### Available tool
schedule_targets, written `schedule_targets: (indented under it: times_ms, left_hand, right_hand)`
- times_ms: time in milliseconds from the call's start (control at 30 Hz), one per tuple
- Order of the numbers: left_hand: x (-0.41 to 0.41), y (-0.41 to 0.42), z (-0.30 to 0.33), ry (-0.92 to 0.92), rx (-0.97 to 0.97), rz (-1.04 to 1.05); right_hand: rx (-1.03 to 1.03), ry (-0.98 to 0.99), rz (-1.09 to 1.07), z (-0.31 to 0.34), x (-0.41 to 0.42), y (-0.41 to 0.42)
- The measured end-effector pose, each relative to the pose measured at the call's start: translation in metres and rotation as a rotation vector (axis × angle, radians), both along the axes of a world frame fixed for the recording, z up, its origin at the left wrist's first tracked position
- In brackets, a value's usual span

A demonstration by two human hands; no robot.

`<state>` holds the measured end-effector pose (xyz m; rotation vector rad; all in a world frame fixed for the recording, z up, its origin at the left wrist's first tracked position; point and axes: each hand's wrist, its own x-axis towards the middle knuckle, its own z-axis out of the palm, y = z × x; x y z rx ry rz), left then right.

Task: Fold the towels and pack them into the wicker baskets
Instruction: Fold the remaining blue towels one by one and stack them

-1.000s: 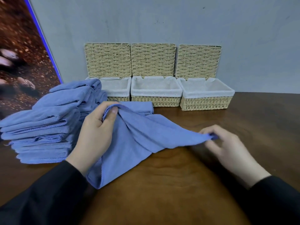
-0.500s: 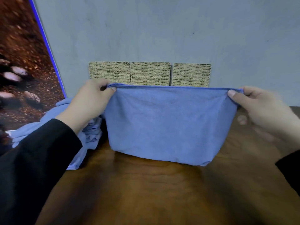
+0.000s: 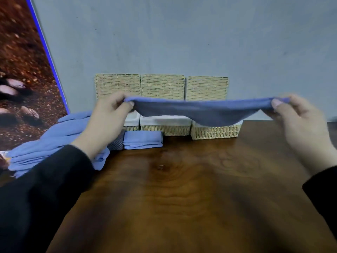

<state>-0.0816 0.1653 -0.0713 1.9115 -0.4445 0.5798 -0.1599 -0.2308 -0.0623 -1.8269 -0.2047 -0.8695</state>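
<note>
**Blue towel stretched in mid-air, ready to be laid down**

Blue cloth hung between the two hands — the towel (image 3: 200, 111) was held taut above the table (image 3: 182, 198), in front of the three wicker baskets (image 3: 215, 131) lined up against the wall. The left hand (image 3: 107, 121) pinched one end and the right hand (image 3: 299, 121) pinched the other, each grip closed on the fabric with thumb against fingers. The middle sagged a little.

To do this step well, the person likely needed even tension at both ends, so the towel came down flat on the bare wood without a wrinkle. Lowering the far edge first and drawing the rest toward the body would probably help — a crooked landing would spoil every later fold.

One folded towel (image 3: 143, 139) lay just before the baskets, beside a heap of unfolded towels (image 3: 54, 143) at the left. Most of the work seemed left to do.
</note>
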Motion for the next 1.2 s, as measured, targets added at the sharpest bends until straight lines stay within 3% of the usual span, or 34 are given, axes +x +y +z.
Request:
schedule_targets:
  times_ms: [67, 200, 233, 400, 567, 667, 733, 833, 933, 1100, 1200]
  left_hand:
    - [-0.026, 0.007, -0.041, 0.015, 0.211, -0.071]
    - [-0.056, 0.028, -0.117, 0.053, 0.788, -0.337]
    - [-0.057, 0.032, -0.127, 0.048, 0.879, -0.351]
    - [-0.043, 0.002, -0.124, -0.047, 0.778, -0.231]
    - [-0.036, -0.054, -0.135, 0.111, 1.059, -0.283]
    - [-0.039, -0.062, -0.134, 0.093, 1.135, -0.222]
    - [-0.034, -0.071, -0.124, 0.066, 1.157, -0.185]
    - [-0.018, -0.099, -0.117, 0.062, 1.077, -0.202]
    - [0.004, -0.14, -0.121, 0.074, 1.014, -0.242]
    - [0.043, -0.186, -0.147, 0.103, 0.957, -0.209]
    - [0.052, -0.185, -0.166, 0.162, 0.969, -0.177]
  right_hand:
    - [-0.209, 0.147, -0.018, -0.038, -0.019, -0.008]
    - [-0.498, 0.61, 0.321, -0.118, -0.047, -0.017]
    - [-0.549, 0.639, 0.343, -0.133, -0.048, -0.019]
    - [-0.502, 0.466, 0.227, -0.143, -0.031, -0.003]
    - [-0.793, 0.561, 0.292, -0.147, -0.006, 0.006]
    - [-0.641, 0.628, 0.302, -0.142, -0.006, 0.002]
    - [-0.556, 0.57, 0.265, -0.141, 0.003, -0.004]
    - [-0.508, 0.513, 0.138, -0.147, 0.041, -0.017]
    - [-0.47, 0.618, 0.023, -0.159, 0.085, -0.029]
    - [-0.582, 0.689, -0.011, -0.169, 0.134, -0.036]
    - [-0.661, 0.669, 0.082, -0.166, 0.149, -0.034]
